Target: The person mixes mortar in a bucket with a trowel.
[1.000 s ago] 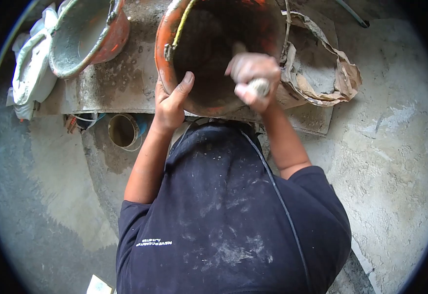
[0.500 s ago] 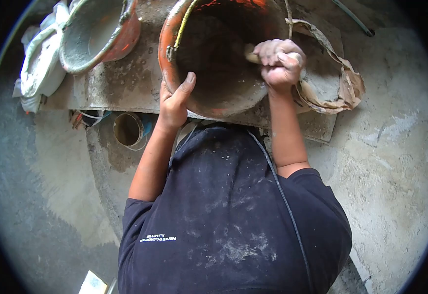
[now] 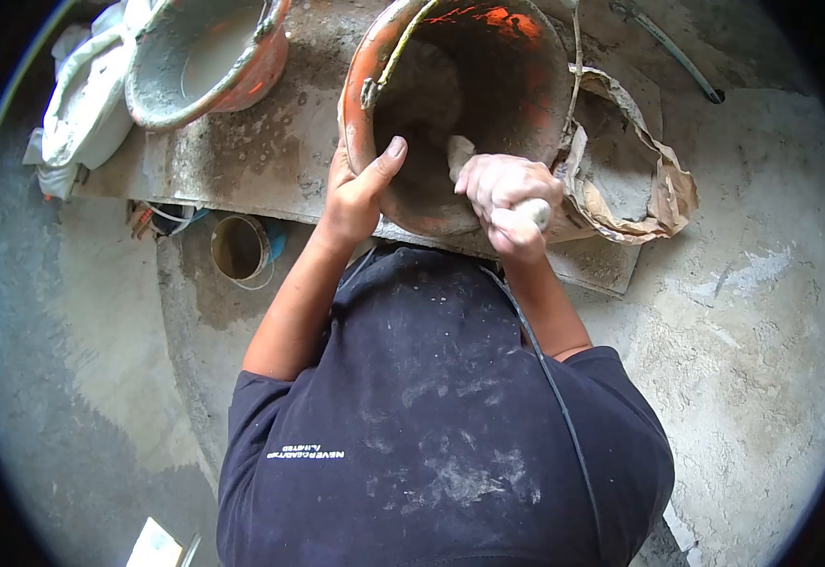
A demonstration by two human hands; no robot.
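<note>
An orange bucket point(image 3: 360, 113), crusted with grey dust, tilts with its mouth toward me. My left hand point(image 3: 356, 194) grips its left rim, the thumb lying inside the lip and the fingers outside. At the lower right of the mouth, my right hand point(image 3: 512, 194) is wrapped around a dusty, light-coloured tool handle point(image 3: 532, 215). The tool's other end points into the bucket, and its working part cannot be made out in the shadow. A yellow rope handle point(image 3: 403, 47) crosses the rim at the upper left.
Left of the bucket stand a second orange bucket point(image 3: 261, 80) with grey residue and a white sack point(image 3: 91, 104) of pale powder. An opened paper bag point(image 3: 672, 189) lies to the right. A small pail point(image 3: 240, 248) sits below the board point(image 3: 214, 180).
My right hand has moved down and left over the bucket's rim with the tool, turning it. The bucket appears slightly farther right and lower; my left hand keeps its grip.
</note>
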